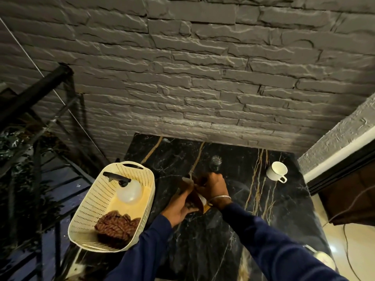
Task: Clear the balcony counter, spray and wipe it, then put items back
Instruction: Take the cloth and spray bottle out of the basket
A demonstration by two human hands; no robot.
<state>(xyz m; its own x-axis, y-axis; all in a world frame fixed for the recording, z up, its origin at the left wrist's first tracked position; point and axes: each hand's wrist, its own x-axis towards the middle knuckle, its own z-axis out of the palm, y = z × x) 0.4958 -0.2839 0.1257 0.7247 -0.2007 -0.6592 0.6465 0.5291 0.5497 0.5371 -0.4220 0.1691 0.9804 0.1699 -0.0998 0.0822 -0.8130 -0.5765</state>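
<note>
The black marble counter (253, 216) with gold veins runs up to the stone wall. Over its middle, my left hand (179, 207) and my right hand (213, 186) both grip a brown object (195, 199) with a white end; what it is I cannot tell. A cream perforated basket (89, 201) sits on the counter's left edge, just left of my left hand. In it lie a white round spray bottle (129, 190) with a black head and a brown striped cloth (116, 225). A white cup (276, 170) stands at the right rear.
A clear glass item (216, 162) stands just beyond my right hand. A black metal railing (36, 126) and plants lie to the left, below the counter. A grey stone wall (203, 78) closes the back. A window frame (343, 169) and cables are on the right.
</note>
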